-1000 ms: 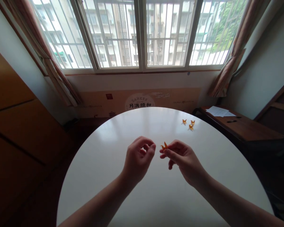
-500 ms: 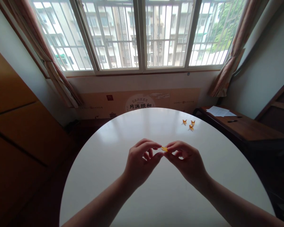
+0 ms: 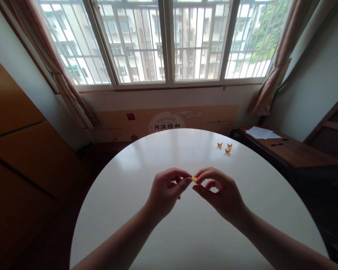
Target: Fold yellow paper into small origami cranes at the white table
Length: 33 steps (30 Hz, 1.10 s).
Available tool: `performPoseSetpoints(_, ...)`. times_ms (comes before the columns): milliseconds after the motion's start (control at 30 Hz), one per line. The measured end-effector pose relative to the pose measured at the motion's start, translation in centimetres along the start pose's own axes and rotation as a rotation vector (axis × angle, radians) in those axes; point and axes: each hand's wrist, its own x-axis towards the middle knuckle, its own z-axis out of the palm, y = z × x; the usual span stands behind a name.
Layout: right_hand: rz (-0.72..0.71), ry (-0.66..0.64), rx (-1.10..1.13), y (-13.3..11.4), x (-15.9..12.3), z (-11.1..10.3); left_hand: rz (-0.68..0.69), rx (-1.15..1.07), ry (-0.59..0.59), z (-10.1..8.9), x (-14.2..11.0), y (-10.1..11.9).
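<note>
While both hands meet above the middle of the white round table, the small yellow piece sits in the air between their fingertips, clear of the tabletop. Left hand: thumb and forefinger closed in a pinch on the piece's left end, so the piece lies just off those tips, toward the right. Right hand: forefinger bent over the piece from the upper right, seemingly in contact; thumb parted from it, tip lower down and apart from the piece, so no full pinch on this side. Both hands are close; by my reading the left one bears the hold. Long axis: what shows runs across from left to right, dipping slightly toward the right palm (much of it is behind fingers, so I cannot tell its true length or shape).

Farther off, beyond the right hand near the table's far right edge, stand three small orange figures, grouped together, pointed ends raised; neither hand touches them. White papers lie on a wooden side table to the right.
</note>
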Motion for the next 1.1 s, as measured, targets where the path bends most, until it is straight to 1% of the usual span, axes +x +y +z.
performPoseSetpoints(100, 0.15, -0.054, 0.23, -0.08, 0.13, -0.07, -0.078, -0.086, -0.02, -0.2, 0.26, 0.11)
performPoseSetpoints(200, 0.378, -0.097, 0.461, -0.22, 0.33, -0.09, -0.119, -0.162, -0.046, -0.3, 0.44, 0.13)
performPoseSetpoints(267, 0.533, -0.152, 0.57, -0.27, 0.52, -0.07, -0.137, -0.179, -0.073, -0.34, 0.51, 0.09)
performPoseSetpoints(300, 0.588, -0.181, 0.609, -0.27, 0.61, -0.05, -0.143, -0.18, -0.083, -0.35, 0.53, 0.07)
performPoseSetpoints(367, 0.644, -0.217, 0.662, -0.25, 0.75, -0.02, -0.147, -0.177, -0.098, -0.38, 0.55, 0.01)
performPoseSetpoints(500, 0.654, -0.213, 0.696, -0.22, 0.81, -0.11, -0.138, -0.179, -0.114, -0.48, 0.51, -0.1)
performPoseSetpoints(700, 0.562, -0.164, 0.647, -0.14, 0.67, -0.13, -0.095, -0.169, -0.136, -0.7, 0.43, -0.04)
performPoseSetpoints(900, 0.496, -0.133, 0.608, -0.04, 0.55, 0.23, 0.062, -0.022, -0.103, -0.64, 0.24, 0.32)
performPoseSetpoints(1100, 0.391, -0.137, 0.54, 0.18, 0.63, 0.06, 0.17, 0.139, -0.089, -0.84, 0.3, 0.49)
